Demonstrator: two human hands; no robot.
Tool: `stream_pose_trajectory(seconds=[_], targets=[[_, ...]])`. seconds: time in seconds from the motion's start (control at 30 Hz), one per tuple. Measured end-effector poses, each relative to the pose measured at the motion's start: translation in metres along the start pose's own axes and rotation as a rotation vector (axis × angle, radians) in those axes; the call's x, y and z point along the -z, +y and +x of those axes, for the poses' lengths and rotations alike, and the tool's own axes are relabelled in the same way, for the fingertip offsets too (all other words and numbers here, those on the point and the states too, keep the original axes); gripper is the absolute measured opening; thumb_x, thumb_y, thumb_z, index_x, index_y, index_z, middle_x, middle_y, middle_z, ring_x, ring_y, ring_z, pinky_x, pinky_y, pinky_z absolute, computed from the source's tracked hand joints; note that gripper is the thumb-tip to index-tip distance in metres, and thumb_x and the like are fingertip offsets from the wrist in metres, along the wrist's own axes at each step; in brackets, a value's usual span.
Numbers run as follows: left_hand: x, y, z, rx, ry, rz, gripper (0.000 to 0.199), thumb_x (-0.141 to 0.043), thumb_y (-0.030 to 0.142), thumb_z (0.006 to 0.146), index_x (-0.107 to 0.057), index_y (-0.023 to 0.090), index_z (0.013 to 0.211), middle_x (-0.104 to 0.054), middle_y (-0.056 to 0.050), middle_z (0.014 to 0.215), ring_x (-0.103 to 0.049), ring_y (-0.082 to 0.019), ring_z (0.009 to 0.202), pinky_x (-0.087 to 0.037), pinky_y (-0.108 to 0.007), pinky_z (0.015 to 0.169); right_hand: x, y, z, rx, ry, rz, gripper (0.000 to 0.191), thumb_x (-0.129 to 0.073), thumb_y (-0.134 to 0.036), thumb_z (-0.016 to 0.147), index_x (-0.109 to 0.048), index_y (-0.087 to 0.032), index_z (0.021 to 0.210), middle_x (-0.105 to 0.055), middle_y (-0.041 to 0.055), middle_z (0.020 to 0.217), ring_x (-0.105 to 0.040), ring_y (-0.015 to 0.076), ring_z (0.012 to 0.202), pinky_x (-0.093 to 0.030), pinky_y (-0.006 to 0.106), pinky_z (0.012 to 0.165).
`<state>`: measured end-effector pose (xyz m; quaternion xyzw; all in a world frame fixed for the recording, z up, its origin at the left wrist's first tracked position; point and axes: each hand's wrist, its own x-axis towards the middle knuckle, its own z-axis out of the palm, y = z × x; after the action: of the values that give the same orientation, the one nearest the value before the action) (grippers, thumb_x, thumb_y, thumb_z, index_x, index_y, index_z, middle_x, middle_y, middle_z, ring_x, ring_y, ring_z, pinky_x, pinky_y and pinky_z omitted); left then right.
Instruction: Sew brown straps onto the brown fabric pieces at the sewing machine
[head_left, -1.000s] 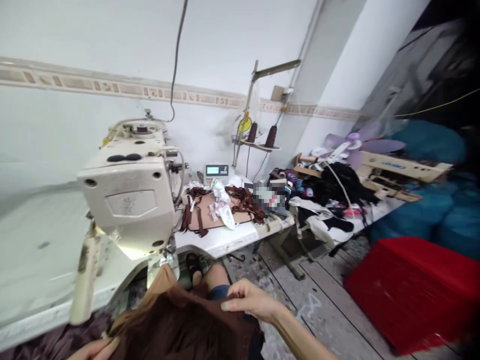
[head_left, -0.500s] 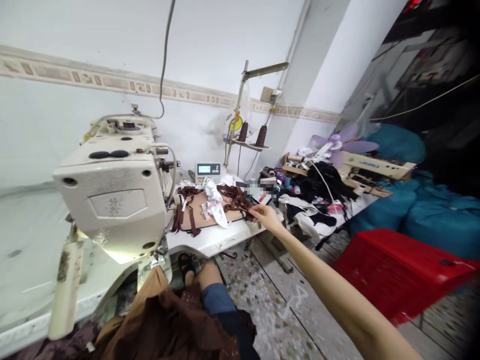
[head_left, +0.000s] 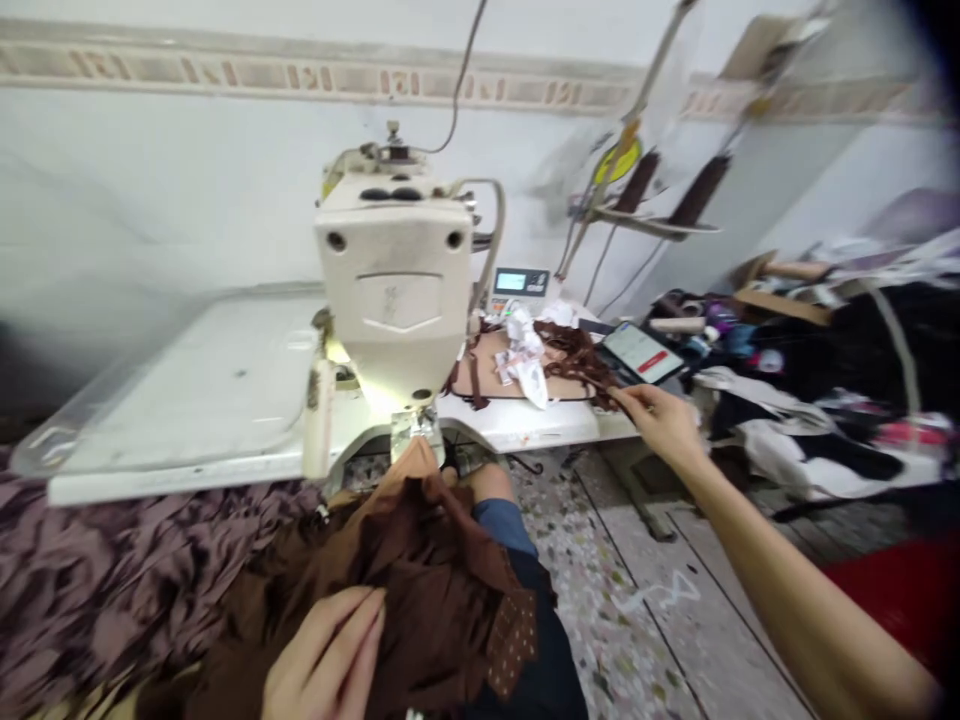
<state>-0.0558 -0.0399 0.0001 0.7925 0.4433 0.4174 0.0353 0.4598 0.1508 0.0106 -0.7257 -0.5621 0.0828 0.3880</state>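
Note:
My right hand (head_left: 664, 425) reaches out to the table's right end, thumb and fingers pinched on a dark brown fabric strap (head_left: 600, 375) at the edge of a tangled pile. My left hand (head_left: 326, 655) hovers or rests over the brown garment (head_left: 420, 580) on my lap, its fingers pressed together; what they hold, if anything, I cannot make out. One tan corner of that garment runs up to the needle area of the white sewing machine (head_left: 397, 270). Beside the pile lie a tan padded piece (head_left: 487, 362) and crumpled white labels (head_left: 527, 360).
A lit control panel (head_left: 519, 282) stands behind the pile, and a phone or tablet (head_left: 641, 352) lies by my right hand. Brown thread cones (head_left: 701, 190) sit on a stand. Black and white cloth (head_left: 795, 430) covers the right side; a red bin (head_left: 900, 600) stands below. Purplish ruffled fabric (head_left: 135, 590) fills the left.
My view has turned left, so the machine sits nearer the middle. My left hand has come into view over the brown garment. My right hand stays at the strap pile.

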Motion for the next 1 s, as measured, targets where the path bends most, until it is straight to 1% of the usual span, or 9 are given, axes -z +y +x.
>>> stream_pose_trajectory(seconds=[0.17,0.3,0.4,0.47,0.57,0.7,0.87,0.93,1.0], targets=[[-0.015,0.026,0.021,0.002,-0.031,-0.273,0.022,-0.063,0.010,0.104,-0.075,0.017,0.120,-0.077,-0.009,0.102,-0.076,-0.017,0.096,-0.064,-0.024,0.089,0.012,-0.071,-0.050,-0.117,-0.167,0.739,0.047,-0.090,-0.052,0.083,-0.078,-0.026,0.120,-0.079,0.0020,0.082,-0.062,0.0141,0.058,-0.042,0.022,0.049],[-0.031,0.043,0.039,0.171,-0.081,-0.503,0.031,-0.062,0.013,0.104,-0.075,0.026,0.128,-0.076,-0.010,0.120,-0.077,-0.018,0.103,-0.065,-0.023,0.085,0.011,-0.128,-0.105,-0.267,-0.630,0.935,0.031,-0.092,-0.041,0.086,-0.084,-0.023,0.110,-0.084,0.0084,0.093,-0.068,0.0126,0.058,-0.046,0.019,0.045],[-0.047,0.052,0.045,0.398,-0.172,-0.699,0.051,-0.063,0.021,0.105,-0.059,0.034,0.154,-0.059,-0.014,0.158,-0.076,-0.021,0.111,-0.066,-0.028,0.089,-0.005,-0.152,-0.145,-0.330,-0.964,1.102,0.037,-0.091,-0.044,0.087,-0.085,-0.022,0.115,-0.085,0.0128,0.103,-0.075,0.0160,0.066,-0.053,0.020,0.049],[-0.056,0.059,0.044,0.537,-0.276,-0.873,0.065,-0.069,0.029,0.103,-0.047,0.034,0.164,-0.054,-0.016,0.163,-0.078,-0.021,0.106,-0.065,-0.033,0.094,-0.017,-0.160,-0.169,-0.361,-1.078,1.162,0.045,-0.096,-0.043,0.079,-0.085,-0.022,0.117,-0.085,0.0112,0.101,-0.077,0.0179,0.070,-0.053,0.019,0.049],[-0.065,0.065,0.037,0.642,-0.415,-1.029,0.053,-0.067,0.046,0.104,-0.063,0.021,0.151,-0.080,-0.014,0.118,-0.077,-0.018,0.083,-0.064,-0.029,0.082,-0.031,-0.168,-0.191,-0.365,-1.016,1.087,0.037,-0.101,-0.039,0.073,-0.083,-0.018,0.097,-0.078,0.0022,0.072,-0.067,0.0120,0.052,-0.045,0.017,0.044],[-0.068,0.061,0.019,0.660,-0.522,-0.934,0.060,-0.046,0.062,0.110,-0.079,0.013,0.103,-0.059,0.002,0.051,-0.052,-0.008,0.042,-0.044,-0.019,0.050,-0.041,-0.180,-0.192,-0.288,-0.870,0.908,0.041,-0.097,-0.045,0.078,-0.069,-0.016,0.071,-0.064,-0.0041,0.056,-0.045,0.0056,0.045,-0.032,0.018,0.045],[-0.051,0.052,0.016,0.639,-0.566,-0.786,0.057,-0.042,0.055,0.113,-0.078,0.016,0.094,-0.061,0.002,0.049,-0.054,-0.009,0.041,-0.046,-0.019,0.052,-0.054,-0.190,-0.174,-0.186,-0.811,0.855,0.047,-0.087,-0.060,0.083,-0.071,-0.017,0.075,-0.058,-0.0053,0.051,-0.043,0.0078,0.043,-0.029,0.021,0.045],[-0.041,0.048,0.026,0.480,-0.511,-0.622,0.053,-0.046,0.045,0.114,-0.076,0.018,0.079,-0.068,0.000,0.057,-0.063,-0.011,0.052,-0.049,-0.020,0.057,-0.058,-0.190,-0.169,-0.152,-0.803,0.822,0.047,-0.086,-0.062,0.084,-0.075,-0.017,0.079,-0.060,-0.0039,0.051,-0.045,0.0086,0.042,-0.029,0.022,0.044],[-0.031,0.042,0.041,0.249,-0.348,-0.402,0.038,-0.054,0.035,0.112,-0.079,0.018,0.090,-0.075,-0.004,0.076,-0.072,-0.015,0.070,-0.053,-0.022,0.067,-0.061,-0.188,-0.167,-0.148,-0.820,0.789,0.045,-0.087,-0.061,0.084,-0.078,-0.017,0.082,-0.061,-0.0031,0.048,-0.046,0.0094,0.040,-0.029,0.022,0.043]])
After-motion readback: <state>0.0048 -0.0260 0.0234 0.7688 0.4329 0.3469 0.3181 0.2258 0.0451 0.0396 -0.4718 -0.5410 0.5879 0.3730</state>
